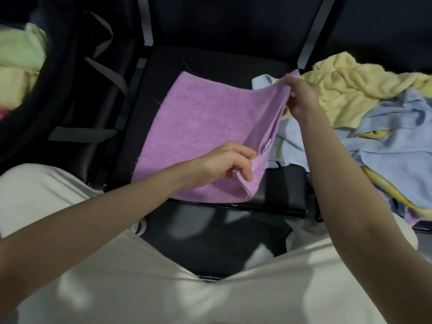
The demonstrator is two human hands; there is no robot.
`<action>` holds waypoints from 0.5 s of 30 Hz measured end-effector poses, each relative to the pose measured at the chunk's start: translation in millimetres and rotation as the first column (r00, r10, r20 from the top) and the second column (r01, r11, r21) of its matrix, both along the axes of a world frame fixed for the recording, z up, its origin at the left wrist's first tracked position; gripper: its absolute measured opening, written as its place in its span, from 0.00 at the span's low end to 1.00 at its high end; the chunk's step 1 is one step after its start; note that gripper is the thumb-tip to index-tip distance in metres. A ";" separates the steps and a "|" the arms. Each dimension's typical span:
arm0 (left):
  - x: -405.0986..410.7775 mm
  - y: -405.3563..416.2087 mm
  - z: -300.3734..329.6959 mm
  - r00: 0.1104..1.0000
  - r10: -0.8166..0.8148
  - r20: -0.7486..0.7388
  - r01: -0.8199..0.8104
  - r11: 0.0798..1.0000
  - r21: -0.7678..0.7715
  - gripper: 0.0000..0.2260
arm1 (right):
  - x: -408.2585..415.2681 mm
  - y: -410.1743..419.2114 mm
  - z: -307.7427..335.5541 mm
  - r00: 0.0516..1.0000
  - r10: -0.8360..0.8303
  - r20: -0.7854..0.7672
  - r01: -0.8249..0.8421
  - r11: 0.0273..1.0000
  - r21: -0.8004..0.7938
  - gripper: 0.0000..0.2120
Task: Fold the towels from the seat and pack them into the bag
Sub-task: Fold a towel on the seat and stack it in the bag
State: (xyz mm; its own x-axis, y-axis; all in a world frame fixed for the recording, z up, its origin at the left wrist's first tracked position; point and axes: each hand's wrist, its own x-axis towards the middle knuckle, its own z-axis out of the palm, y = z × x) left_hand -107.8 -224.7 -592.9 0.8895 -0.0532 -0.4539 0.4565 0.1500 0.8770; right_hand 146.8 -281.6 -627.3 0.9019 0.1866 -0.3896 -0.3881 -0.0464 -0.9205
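Note:
A purple towel [196,127] lies folded double on the black seat [282,195] in the middle of the view. My left hand [224,164] pinches its near right corner. My right hand [301,97] pinches its far right corner and holds that edge lifted off the seat. A dark bag [53,108] stands open at the left, with pale green and cream folded towels [21,59] inside. Loose yellow towels [357,90] and light blue towels [392,146] are heaped on the seat to the right.
Grey bag straps [102,76] hang over the bag's side between the bag and the seat. The dark seat backs [233,24] rise behind. My legs in white trousers [163,288] fill the bottom of the view.

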 end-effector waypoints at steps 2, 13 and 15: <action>-6.9 6.7 0.7 1.000 0.024 -0.012 -0.024 1.000 0.003 0.15 | -4.8 15.0 4.9 1.000 0.019 -0.021 -0.017 0.997 0.078 0.11; -91.6 69.7 -27.7 0.824 0.554 -0.122 -0.561 0.827 -0.031 0.08 | -93.3 155.0 -15.8 0.978 0.053 0.202 -0.052 0.999 -0.014 0.16; -104.2 78.8 -39.0 0.774 0.612 -0.161 -0.625 0.780 -0.035 0.09 | -106.4 175.9 -21.2 0.970 0.040 0.240 -0.022 0.997 -0.076 0.09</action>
State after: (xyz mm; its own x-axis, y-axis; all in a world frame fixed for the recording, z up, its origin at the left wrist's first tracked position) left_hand -211.9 -145.9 -631.9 0.6745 0.4452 -0.5889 0.3508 0.5086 0.7863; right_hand 40.4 -105.7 -648.6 0.9651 0.1953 -0.1745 -0.1521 -0.1244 -0.9805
